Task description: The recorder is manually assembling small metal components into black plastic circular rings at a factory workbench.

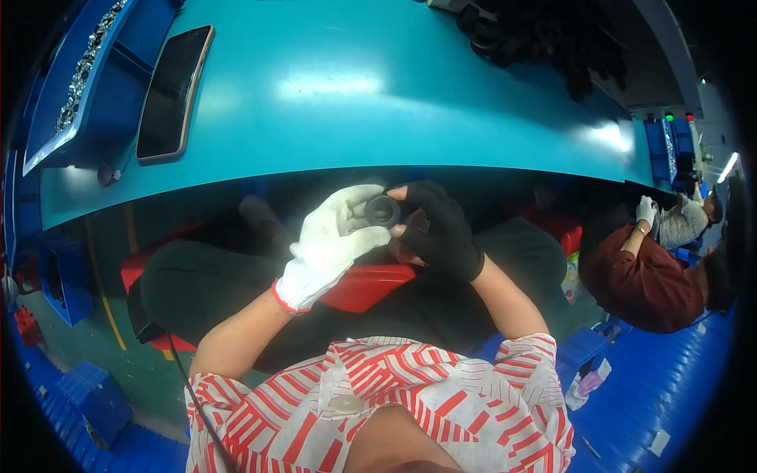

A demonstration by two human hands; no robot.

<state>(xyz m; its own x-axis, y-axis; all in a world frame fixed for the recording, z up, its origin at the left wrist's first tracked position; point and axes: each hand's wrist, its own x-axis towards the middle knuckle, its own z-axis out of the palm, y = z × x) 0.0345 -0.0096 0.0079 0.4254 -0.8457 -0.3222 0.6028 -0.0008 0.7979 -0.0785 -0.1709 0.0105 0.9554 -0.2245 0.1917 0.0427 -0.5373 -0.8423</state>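
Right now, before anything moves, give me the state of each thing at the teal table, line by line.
Black round ring: held between both hands.
White-gloved left hand: closed on the ring.
Black-gloved right hand: closed on the ring, bare fingertips.
Black, gold-edged smartphone: lying screen up, dark.
Blue plastic bin: open, holding shiny metal pieces.
Black ring-like parts: heaped loosely.

Small dark grey or black ring (371, 213), round with an open centre, its circular face turned up toward the viewer, held just beyond the near edge of the table, pinched between the white-gloved left hand (333, 227) and the bare fingertips of the black-gloved right hand (436, 227).
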